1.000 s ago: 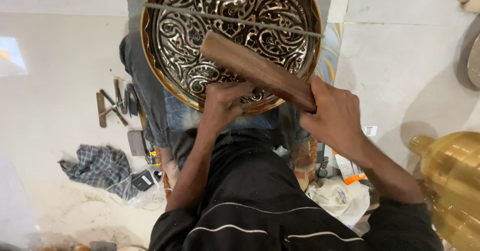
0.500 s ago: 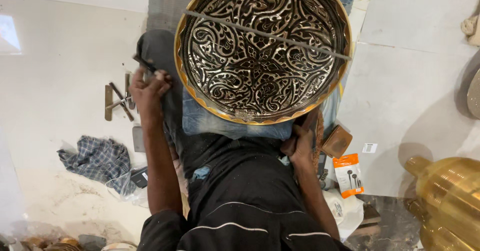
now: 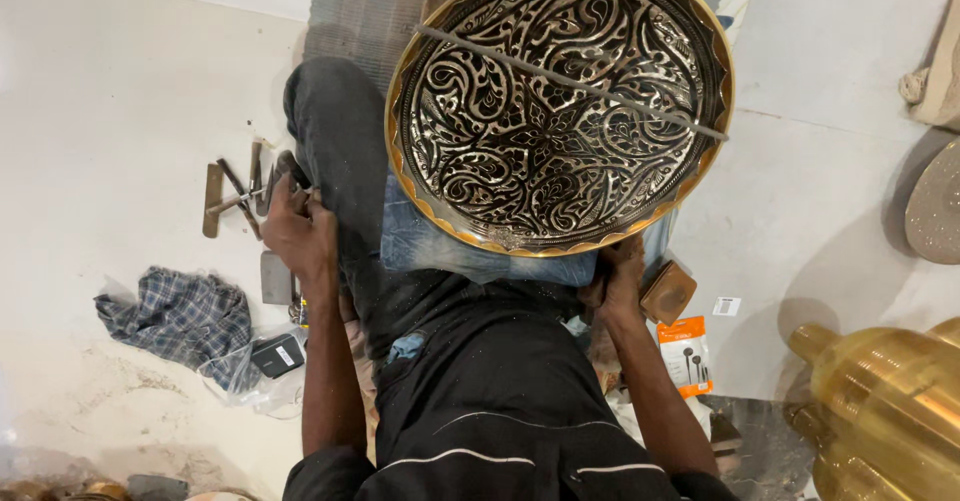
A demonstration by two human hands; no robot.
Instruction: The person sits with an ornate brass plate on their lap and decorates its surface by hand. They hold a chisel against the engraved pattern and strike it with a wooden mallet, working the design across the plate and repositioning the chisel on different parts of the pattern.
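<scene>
While the engraved tray (image 3: pixel 560 111) rests centrally, left hand (image 3: pixel 297 229) touches tools (image 3: pixel 240 196)

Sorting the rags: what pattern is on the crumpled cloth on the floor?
The crumpled cloth is blue-grey checked, seen in the head view.

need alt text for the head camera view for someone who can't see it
Seen from above, a seated person has a large round engraved tray with a gold rim resting on their lap. Their left hand reaches to small metal tools on the pale floor, while the right hand rests beside a wooden block.
</scene>
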